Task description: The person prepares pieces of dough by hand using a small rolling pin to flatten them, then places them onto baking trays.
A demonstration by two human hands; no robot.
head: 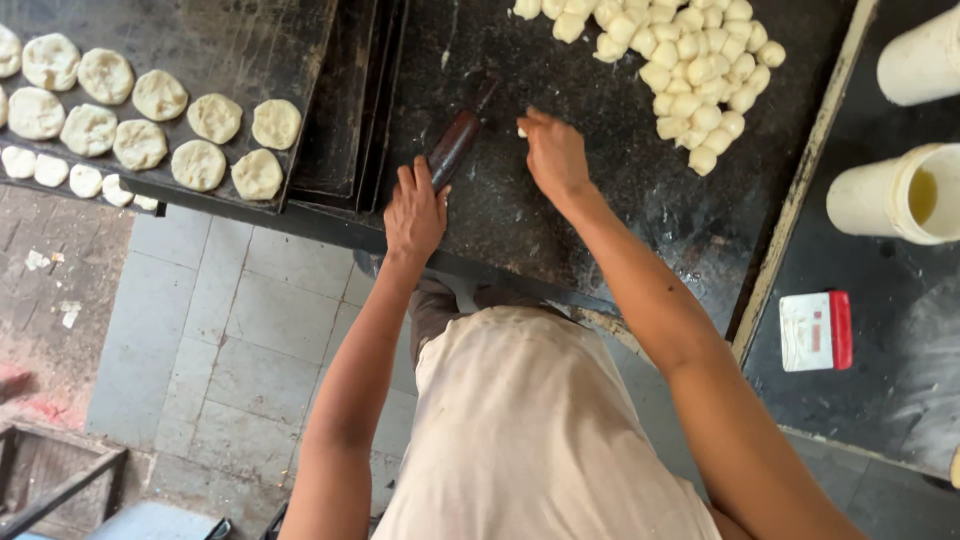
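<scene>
My left hand (pixel 415 210) rests on the near end of a dark wooden rolling pin (pixel 458 140) that lies on the black worktop (pixel 560 200). My right hand (pixel 553 152) is on the worktop just right of the pin, fingers curled, with a small white bit of dough (pixel 522 131) at its fingertips. A heap of several small dough balls (pixel 690 70) lies at the back right of the worktop, apart from both hands. On the left, a dark tray (pixel 250 40) holds several flattened dough discs (pixel 215 118).
Empty dark trays (pixel 350 110) sit between the disc tray and the worktop. Two white plastic tubs (pixel 900 195) and a red-and-white packet (pixel 815 330) stand on a dark surface at the right. Grey floor tiles (pixel 230 330) lie below the counter edge.
</scene>
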